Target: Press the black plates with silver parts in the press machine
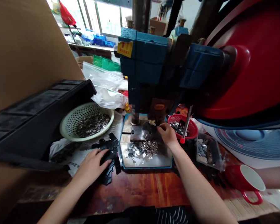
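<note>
hands at a blue punch press point(151, 62)
left hand point(93, 166) lies curled over a pile of black flat parts point(109, 155) on the bench; right hand point(166, 133) pinches a small piece, too tiny to name, on the die plate point(142, 133)

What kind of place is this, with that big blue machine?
Probably a small workshop or factory bench. A blue press machine with a red flywheel stands on the table, the right hand reaches under it, and a basket of small metal pieces sits nearby.
</note>
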### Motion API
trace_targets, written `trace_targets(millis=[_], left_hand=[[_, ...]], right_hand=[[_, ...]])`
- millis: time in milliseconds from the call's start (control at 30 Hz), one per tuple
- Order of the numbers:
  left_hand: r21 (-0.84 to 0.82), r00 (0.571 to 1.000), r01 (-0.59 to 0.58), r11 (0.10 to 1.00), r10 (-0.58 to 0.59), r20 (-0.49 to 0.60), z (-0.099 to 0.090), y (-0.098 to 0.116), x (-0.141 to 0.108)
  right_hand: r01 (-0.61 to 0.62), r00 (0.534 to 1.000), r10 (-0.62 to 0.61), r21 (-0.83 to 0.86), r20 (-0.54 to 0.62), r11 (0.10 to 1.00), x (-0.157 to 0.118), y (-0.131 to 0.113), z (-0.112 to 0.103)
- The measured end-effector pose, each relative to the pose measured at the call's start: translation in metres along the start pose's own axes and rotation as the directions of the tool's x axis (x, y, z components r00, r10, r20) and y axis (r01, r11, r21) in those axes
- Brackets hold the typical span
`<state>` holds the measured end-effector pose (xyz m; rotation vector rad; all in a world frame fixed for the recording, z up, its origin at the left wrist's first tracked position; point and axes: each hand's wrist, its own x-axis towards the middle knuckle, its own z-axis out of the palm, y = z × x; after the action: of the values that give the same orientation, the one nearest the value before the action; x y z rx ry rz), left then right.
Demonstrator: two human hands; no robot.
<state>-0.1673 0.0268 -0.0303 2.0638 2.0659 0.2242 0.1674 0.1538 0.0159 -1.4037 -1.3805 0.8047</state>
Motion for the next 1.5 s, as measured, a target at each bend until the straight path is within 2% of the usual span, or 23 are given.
trace_targets(millis=[167,300,367,433,500,567,667,733,800,867,933,1000,1100,1167,1233,1300,1500], left_hand=[[-0.030,0.995,-0.103,0.994,0.103,-0.017,0.005,-0.005,0.005],[-0.058,0.984,-0.172,0.983,0.170,-0.046,0.010,-0.008,0.012],[-0.065,0.979,-0.203,0.977,0.202,-0.034,0.011,-0.009,0.015],[-0.071,0.973,-0.229,0.971,0.228,-0.029,0.012,-0.010,0.016],[-0.083,0.966,-0.257,0.963,0.255,-0.035,0.012,-0.011,0.016],[-0.101,0.956,-0.291,0.951,0.287,-0.054,0.011,-0.009,0.014],[-0.132,0.949,-0.303,0.944,0.286,-0.132,0.005,-0.003,0.009],[-0.170,0.950,-0.254,0.952,0.213,-0.227,-0.001,0.004,0.006],[-0.248,0.945,-0.171,0.953,0.088,-0.315,-0.008,0.012,0.003],[-0.389,0.935,-0.022,0.921,-0.118,-0.333,-0.014,0.020,0.003],[-0.601,0.912,0.121,0.790,-0.328,-0.247,-0.017,0.031,0.005],[-0.815,0.891,0.169,0.554,-0.440,-0.114,-0.017,0.045,0.008],[-0.971,0.902,0.136,0.199,-0.431,0.039,-0.017,0.071,0.010],[-0.988,0.911,0.151,0.044,-0.394,0.121,-0.018,0.088,0.008],[-0.985,0.921,0.167,-0.048,-0.348,0.173,-0.020,0.103,0.005],[-0.978,0.927,0.182,-0.103,-0.312,0.206,-0.024,0.113,0.003],[-0.963,0.933,0.195,-0.186,-0.269,0.241,-0.033,0.129,0.003]], right_hand=[[-0.057,0.978,0.086,0.152,-0.189,0.987,-0.006,0.016,-0.040],[-0.039,0.957,0.110,0.255,-0.269,0.966,-0.034,0.022,-0.058],[-0.047,0.981,0.070,0.130,-0.181,0.990,-0.056,0.020,-0.056],[0.049,0.998,-0.045,-0.109,0.037,0.993,-0.078,0.015,-0.049],[0.247,0.948,-0.168,-0.292,0.272,0.924,-0.095,0.009,-0.041],[0.394,0.887,-0.229,-0.399,0.401,0.828,-0.104,0.005,-0.034],[0.453,0.869,-0.233,-0.509,0.437,0.732,-0.107,0.005,-0.026],[0.455,0.870,-0.214,-0.556,0.444,0.695,-0.106,0.006,-0.022],[0.443,0.875,-0.200,-0.565,0.440,0.695,-0.104,0.005,-0.020],[0.407,0.894,-0.204,-0.536,0.398,0.739,-0.099,0.001,-0.018],[0.361,0.920,-0.223,-0.478,0.322,0.801,-0.089,-0.007,-0.014],[0.344,0.934,-0.262,-0.418,0.242,0.841,-0.072,-0.015,-0.008],[0.361,0.932,-0.316,-0.378,0.177,0.852,-0.041,-0.025,0.005],[0.344,0.939,-0.304,-0.388,0.163,0.855,-0.022,-0.027,0.014],[0.319,0.948,-0.282,-0.398,0.150,0.860,-0.009,-0.026,0.021],[0.313,0.950,-0.279,-0.391,0.142,0.866,-0.002,-0.024,0.026],[0.303,0.953,-0.272,-0.354,0.137,0.885,0.002,-0.022,0.027]])
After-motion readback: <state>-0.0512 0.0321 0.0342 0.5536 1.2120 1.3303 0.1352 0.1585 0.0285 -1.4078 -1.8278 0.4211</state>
